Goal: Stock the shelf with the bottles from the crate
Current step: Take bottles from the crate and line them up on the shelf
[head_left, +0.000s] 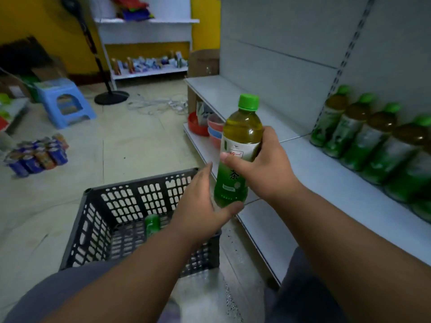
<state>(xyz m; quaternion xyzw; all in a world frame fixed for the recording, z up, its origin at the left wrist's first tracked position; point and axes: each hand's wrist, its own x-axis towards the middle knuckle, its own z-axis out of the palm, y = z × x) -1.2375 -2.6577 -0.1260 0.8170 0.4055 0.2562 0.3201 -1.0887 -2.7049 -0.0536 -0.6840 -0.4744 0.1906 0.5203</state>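
Observation:
My right hand (pixel 265 164) grips a green-capped tea bottle (pixel 240 145) around its label, holding it upright above the shelf's front edge. My left hand (pixel 205 206) is open beside the bottle's base, thumb under its bottom. The black plastic crate (pixel 130 197) stands on the floor below, with one green bottle (pixel 152 223) left inside. On the grey shelf (pixel 326 178) at right, a row of several matching bottles (pixel 363 138) stands along the back panel.
Red, pink and blue bowls (pixel 207 127) sit on the lower shelf. A pack of cans (pixel 37 155) and a blue stool (pixel 65 103) stand on the floor at left. A fan stand (pixel 112 96) and cables lie further back.

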